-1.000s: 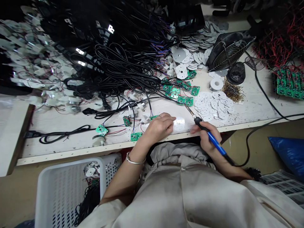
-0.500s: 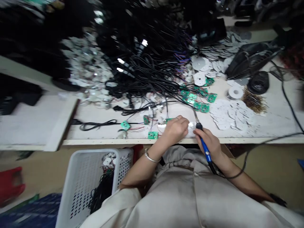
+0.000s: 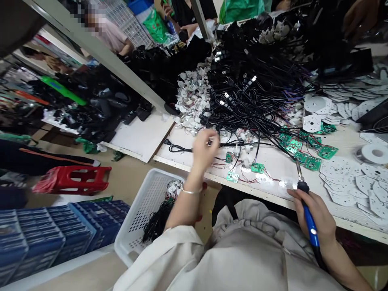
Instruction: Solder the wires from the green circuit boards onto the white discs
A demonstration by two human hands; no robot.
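My right hand (image 3: 318,214) is wrapped around the blue handle of a soldering iron (image 3: 311,228). The iron's metal tip points away from me, beside several green circuit boards (image 3: 312,161). Under the right fingertips lies a clear, shiny round piece (image 3: 287,186) at the bench edge. My left hand (image 3: 206,149) is over the bench at the left, fingers curled and slightly blurred; what they hold is hidden. A looped black power cord (image 3: 178,148) runs beneath or into that hand. Between the hands lie small green boards (image 3: 233,176) with red wires and white motor-like parts (image 3: 247,163).
Black cords with plugs (image 3: 251,101) are heaped at the back, beside a pile of white parts (image 3: 194,93). White perforated plates (image 3: 348,182) and a solder-like spool (image 3: 376,153) lie right. A white basket (image 3: 124,238) stands below; a red stool (image 3: 87,180) is left. Co-workers sit across.
The view has turned left. My left hand has moved left, away from the clear piece, to the looped cord. My right hand still grips the soldering iron near the clear piece.
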